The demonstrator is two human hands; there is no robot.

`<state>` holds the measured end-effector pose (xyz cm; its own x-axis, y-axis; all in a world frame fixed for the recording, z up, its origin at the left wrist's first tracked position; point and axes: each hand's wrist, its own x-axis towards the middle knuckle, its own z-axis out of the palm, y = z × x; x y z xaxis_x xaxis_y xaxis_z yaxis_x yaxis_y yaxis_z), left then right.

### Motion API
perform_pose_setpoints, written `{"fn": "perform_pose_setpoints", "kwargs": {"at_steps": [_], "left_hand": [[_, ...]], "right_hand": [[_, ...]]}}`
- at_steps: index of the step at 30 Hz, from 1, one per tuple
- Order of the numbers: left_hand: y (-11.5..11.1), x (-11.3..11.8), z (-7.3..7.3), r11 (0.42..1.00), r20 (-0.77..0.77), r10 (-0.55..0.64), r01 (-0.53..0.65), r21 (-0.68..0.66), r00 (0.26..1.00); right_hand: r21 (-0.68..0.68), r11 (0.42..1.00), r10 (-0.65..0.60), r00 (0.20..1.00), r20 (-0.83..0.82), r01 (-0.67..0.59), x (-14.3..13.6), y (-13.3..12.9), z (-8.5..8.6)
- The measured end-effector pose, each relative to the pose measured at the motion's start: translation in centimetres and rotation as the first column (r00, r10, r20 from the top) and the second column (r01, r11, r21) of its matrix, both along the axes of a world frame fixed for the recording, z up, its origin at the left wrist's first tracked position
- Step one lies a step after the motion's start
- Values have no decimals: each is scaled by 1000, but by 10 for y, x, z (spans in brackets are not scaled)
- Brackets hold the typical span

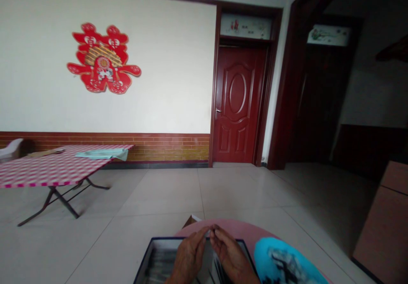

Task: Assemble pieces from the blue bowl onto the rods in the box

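My left hand and my right hand meet at the fingertips low in the view, both pinched closed. Whatever lies between the fingers is too small and blurred to name; a small pale bit shows near the left fingertips. Beneath the hands is a shallow tray with a dark rim. Its left part holds greyish, blurred thin pieces, and dark thin strips show beside my right hand. To the right of the tray lies a bright blue bag-like thing with dark and whitish contents.
The tray stands on a round pink table. An open cardboard box peeks out behind it. At left is a folding table with a checked cloth; a pinkish cabinet stands at right. A red door is shut.
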<state>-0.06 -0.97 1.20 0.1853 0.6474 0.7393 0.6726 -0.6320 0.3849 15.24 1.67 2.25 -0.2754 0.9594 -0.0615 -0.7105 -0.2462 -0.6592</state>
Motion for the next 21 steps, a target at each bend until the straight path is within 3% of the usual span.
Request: {"fn": "perform_pose_setpoints", "kwargs": {"at_steps": [10,17,21], "left_hand": [[1,-1,-3,1000,-13,-18,18,-13,1000],[7,-2,-13,1000,-10,-8,8,10,1000],[6,-2,-10,999,-25,-34,33,-20,999]], "right_hand": [[-3,1000,1,998,59,-1,-3,-3,4],[48,998,-48,979,200,39,-6,-3,8],[106,994,-57,958,280,28,-6,2,2]]}}
